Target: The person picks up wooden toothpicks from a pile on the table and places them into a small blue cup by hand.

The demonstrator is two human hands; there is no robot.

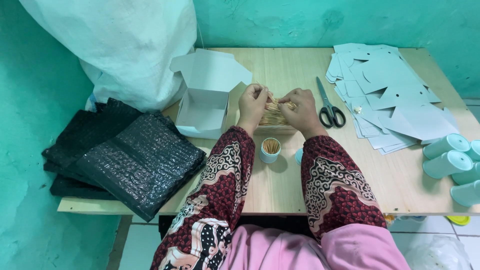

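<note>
My left hand [252, 103] and my right hand [301, 110] meet over the middle of the wooden table [280, 180], both pinching a bundle of thin wooden toothpicks [274, 113]. The bundle lies across a low box of toothpicks whose front edge [274, 129] shows between my wrists. Just in front stands a small teal cup [270, 150], upright and filled with toothpicks. A teal lid [299, 156] peeks out beside my right forearm.
An open white carton [204, 102] sits to the left, black-handled scissors [329, 106] to the right. Flat white card blanks [387, 95] cover the back right. Several teal containers [447, 162] lie at the right edge. Black bubble-wrap bags [127, 157] are stacked left, a white sack [125, 45] behind.
</note>
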